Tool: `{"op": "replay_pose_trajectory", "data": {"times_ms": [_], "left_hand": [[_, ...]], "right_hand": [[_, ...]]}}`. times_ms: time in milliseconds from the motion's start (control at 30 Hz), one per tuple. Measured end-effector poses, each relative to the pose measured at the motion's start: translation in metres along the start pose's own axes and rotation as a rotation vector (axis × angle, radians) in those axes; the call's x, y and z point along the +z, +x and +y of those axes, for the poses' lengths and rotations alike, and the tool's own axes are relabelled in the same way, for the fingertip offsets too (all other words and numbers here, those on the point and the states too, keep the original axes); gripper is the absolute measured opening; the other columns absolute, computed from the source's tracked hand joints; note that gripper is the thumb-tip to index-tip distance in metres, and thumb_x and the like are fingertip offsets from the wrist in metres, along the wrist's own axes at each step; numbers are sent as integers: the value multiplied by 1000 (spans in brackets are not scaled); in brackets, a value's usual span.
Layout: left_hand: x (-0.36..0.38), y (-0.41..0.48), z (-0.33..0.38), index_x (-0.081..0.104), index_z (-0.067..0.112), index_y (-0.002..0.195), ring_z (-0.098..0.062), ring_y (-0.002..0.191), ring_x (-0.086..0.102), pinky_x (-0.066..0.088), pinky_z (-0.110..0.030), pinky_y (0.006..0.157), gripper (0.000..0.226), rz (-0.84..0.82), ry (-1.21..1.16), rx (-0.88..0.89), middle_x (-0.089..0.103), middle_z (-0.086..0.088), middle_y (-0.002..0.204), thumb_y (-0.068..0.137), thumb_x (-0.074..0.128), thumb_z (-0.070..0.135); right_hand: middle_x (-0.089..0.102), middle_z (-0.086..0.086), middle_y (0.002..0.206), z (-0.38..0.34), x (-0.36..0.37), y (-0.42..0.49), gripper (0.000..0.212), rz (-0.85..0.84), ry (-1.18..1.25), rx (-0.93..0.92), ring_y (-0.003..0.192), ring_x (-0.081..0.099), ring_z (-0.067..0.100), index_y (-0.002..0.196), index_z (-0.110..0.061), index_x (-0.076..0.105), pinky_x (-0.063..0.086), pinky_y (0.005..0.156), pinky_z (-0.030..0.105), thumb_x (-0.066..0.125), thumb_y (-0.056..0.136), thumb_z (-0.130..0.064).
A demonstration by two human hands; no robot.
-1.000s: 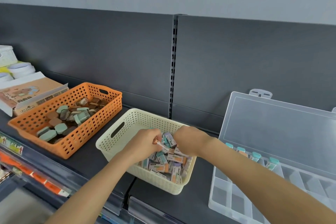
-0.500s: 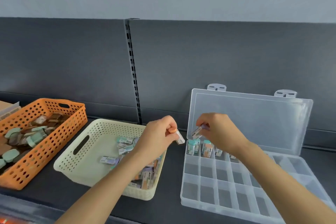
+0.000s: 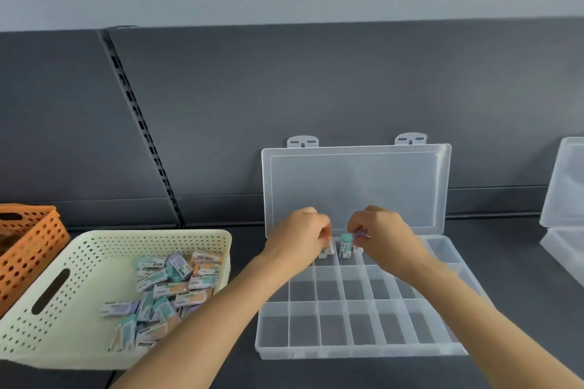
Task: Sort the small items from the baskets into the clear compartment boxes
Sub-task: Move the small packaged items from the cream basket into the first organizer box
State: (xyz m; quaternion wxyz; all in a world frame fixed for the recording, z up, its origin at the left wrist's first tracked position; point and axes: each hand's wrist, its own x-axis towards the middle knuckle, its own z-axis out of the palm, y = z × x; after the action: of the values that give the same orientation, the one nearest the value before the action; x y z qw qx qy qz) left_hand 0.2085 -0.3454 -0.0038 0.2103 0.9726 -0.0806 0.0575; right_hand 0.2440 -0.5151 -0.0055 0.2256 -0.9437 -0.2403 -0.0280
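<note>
Packets [image 3: 360, 234] pinched by left hand [image 3: 300, 237], right hand [image 3: 384, 235], over compartment box [image 3: 357, 349] back row

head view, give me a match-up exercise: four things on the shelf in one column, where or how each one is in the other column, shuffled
Things
1. cream perforated plastic basket
2. orange perforated plastic basket
3. clear plastic compartment box in the middle
4. second clear plastic box

States
A. cut off at the left edge
B. lid up, left hand and right hand over its back row
C. cut off at the right edge
D. holds a heap of small wrapped items

Pairs: 1-D, 2-A, 3-B, 4-C
</note>
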Motion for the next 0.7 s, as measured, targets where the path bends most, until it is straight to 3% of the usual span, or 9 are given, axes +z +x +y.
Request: {"op": "replay_pose_trajectory", "data": {"times_ms": [233, 467, 600, 700], "left_hand": [[20, 6, 3, 62, 13, 88, -27, 82, 58, 46, -32, 67, 10, -79, 177, -25, 58, -5, 93, 90, 53, 10], [28, 1, -2, 62, 10, 92, -25, 93, 51, 46, -37, 75, 7, 15, 253, 49, 57, -6, 96, 88, 57, 8], [28, -1, -7, 59, 11, 99, -24, 97, 49, 45, -36, 80, 13, 44, 242, 44, 56, -4, 101, 89, 60, 20], [23, -5, -8, 58, 15, 104, -20, 98, 50, 46, -31, 80, 21, 66, 197, 40, 56, 0, 105, 88, 63, 28]], "right_hand": [[62, 4, 90, -4, 15, 6, 14, -37, -14, -6, 78, 55, 24, 93, -10, 62, 42, 65, 29, 54, 83, -3], [56, 7, 92, 10, 29, 3, 11, -74, -95, 11, 71, 49, 23, 90, -9, 63, 48, 63, 33, 54, 86, -3], [54, 4, 91, 13, 31, 3, 7, -60, -86, 27, 73, 48, 21, 93, -10, 61, 48, 63, 31, 57, 87, -7], [58, 6, 103, 11, 29, 3, 20, -44, -61, 34, 87, 56, 24, 104, -11, 59, 51, 71, 34, 65, 85, -13]]}}
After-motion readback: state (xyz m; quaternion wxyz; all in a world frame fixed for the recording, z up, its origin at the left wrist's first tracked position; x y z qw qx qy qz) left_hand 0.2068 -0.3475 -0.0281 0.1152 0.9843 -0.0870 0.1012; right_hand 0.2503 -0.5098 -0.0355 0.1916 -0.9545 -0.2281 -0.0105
